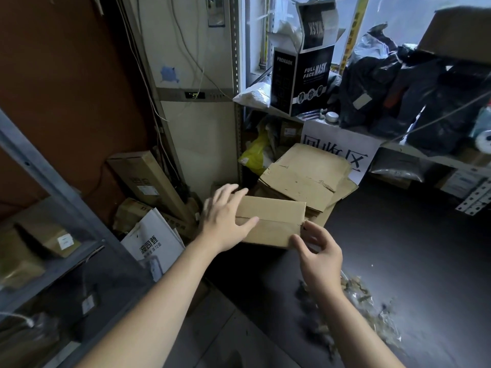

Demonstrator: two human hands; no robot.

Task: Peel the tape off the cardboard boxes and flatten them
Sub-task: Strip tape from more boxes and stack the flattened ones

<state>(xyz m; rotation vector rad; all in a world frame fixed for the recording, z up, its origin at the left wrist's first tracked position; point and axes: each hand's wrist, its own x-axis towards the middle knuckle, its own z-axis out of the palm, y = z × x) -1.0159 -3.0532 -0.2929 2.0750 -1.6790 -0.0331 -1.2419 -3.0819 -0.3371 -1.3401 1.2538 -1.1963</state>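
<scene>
Cardboard box (275, 212), matte brown, rectangular, under flat left hand (225, 220).

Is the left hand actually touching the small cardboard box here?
Touching. The head view shows the left hand lying flat on the left end of the cardboard box, thumb across its top seam, with no gap visible.
</scene>
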